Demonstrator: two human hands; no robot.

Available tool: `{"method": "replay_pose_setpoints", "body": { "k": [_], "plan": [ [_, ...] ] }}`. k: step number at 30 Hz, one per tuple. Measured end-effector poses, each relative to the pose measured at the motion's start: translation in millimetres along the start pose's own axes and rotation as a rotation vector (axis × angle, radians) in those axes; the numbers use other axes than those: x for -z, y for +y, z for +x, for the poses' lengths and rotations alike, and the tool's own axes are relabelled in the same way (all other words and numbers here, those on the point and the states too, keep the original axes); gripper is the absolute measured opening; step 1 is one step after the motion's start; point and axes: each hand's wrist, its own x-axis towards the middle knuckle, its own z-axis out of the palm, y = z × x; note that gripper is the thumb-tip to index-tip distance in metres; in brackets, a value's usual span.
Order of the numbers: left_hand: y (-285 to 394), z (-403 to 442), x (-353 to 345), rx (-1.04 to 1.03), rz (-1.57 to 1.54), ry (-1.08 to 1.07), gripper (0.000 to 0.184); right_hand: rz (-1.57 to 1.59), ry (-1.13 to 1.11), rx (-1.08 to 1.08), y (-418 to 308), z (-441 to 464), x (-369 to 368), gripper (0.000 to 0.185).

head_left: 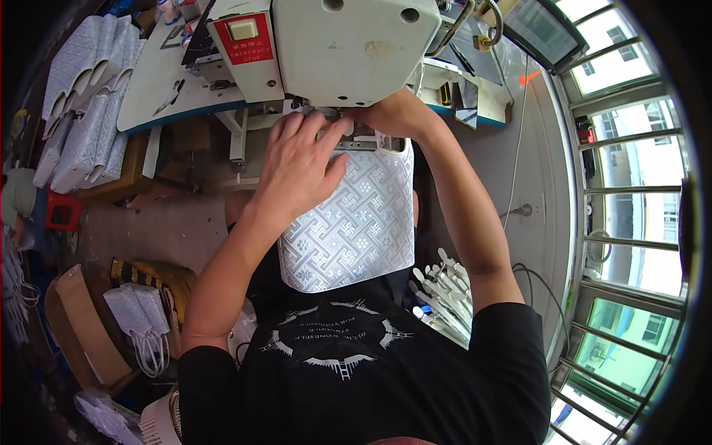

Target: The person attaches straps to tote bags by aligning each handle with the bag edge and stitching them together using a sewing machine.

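Note:
A silver-grey patterned bag (352,222) with white piping hangs below the head of a white sewing machine (348,55), its opening at the top under the machine. My left hand (300,159) lies over the bag's upper left edge, fingers stretched toward the needle area and thumb apart on the patterned face. At the upper right of the opening, my right hand (389,115) reaches in under the machine head. Its fingers are mostly hidden there, so their grip does not show.
Scissors (176,96) lie on the worktable (148,100) at left. Stacked patterned bags (89,111) stand beyond it. Another bundle of bags (141,311) is at lower left near cardboard (74,326). White strap-like pieces (445,289) lie by my right side. Barred windows (638,200) line the right.

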Motion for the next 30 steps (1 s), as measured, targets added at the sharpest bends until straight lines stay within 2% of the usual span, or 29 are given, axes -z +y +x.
{"method": "replay_pose_setpoints", "body": {
  "k": [7, 11, 17, 19, 20, 23, 30],
  "plan": [
    [10, -5, -1, -0.048, 0.139, 0.033, 0.042, -0.011, 0.032, -0.058, -10, -6, -7, 0.032],
    [14, 3, 3, -0.045, 0.190, -0.001, 0.041, -0.006, 0.069, -0.016, -11, -7, -2, 0.034],
    [4, 2, 0, -0.010, 0.097, 0.071, 0.035, 0.015, -0.046, 0.068, -5, 3, 17, 0.033],
    [2, 0, -2, 0.006, 0.097, 0.075, 0.034, 0.303, -0.241, -0.185, -1, 2, 36, 0.027],
    [2, 0, -3, -0.004, 0.107, 0.098, 0.033, 0.299, -0.252, -0.179, -2, 3, 42, 0.027],
    [2, 2, -8, -0.005, 0.120, 0.153, 0.030, 0.309, -0.408, -0.472, -10, 3, 54, 0.024],
    [-2, -1, -6, 0.003, 0.088, 0.094, 0.033, 0.294, -0.395, -0.417, -11, 5, 53, 0.024]
  ]
}}
